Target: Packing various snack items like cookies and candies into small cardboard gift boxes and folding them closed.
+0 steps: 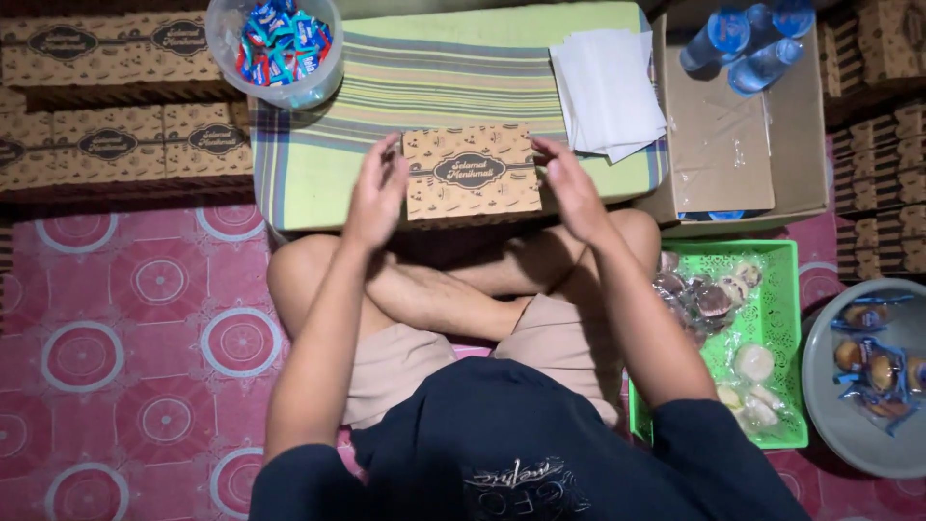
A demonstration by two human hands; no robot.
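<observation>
Centre: 1 small brown patterned box (470, 172), closed, lying flat near the front edge of a striped green cloth-covered surface (318, 164), directly ahead of the seated person's crossed legs. Left hand (376, 198): open, fingers spread and raised at the box's left end, fingertips at or just beside its edge; actual contact cannot be told. Right hand (571, 188): open likewise, fingers loosely extended over the box's right end, pinching nothing. The box sits between the 2 hands.

On the same surface, behind and to the right of the box: a loose stack of white paper sheets (608, 89). At the far left corner: 1 clear plastic tub (275, 48) filled with small blue-and-red wrapped sweets.

Left of the surface: stacked rows of matching brown boxes (106, 96). Right of it: an open cardboard carton (733, 145) bearing several water bottles (743, 43) with blue caps at its far end.

Beside the person's right knee: a green perforated tray (786, 289) holding wrapped snacks and pale round cakes. Further right: a grey basin (820, 376) containing wrapped buns. Beneath all: a pink floor mat (145, 318) with circular motifs.
</observation>
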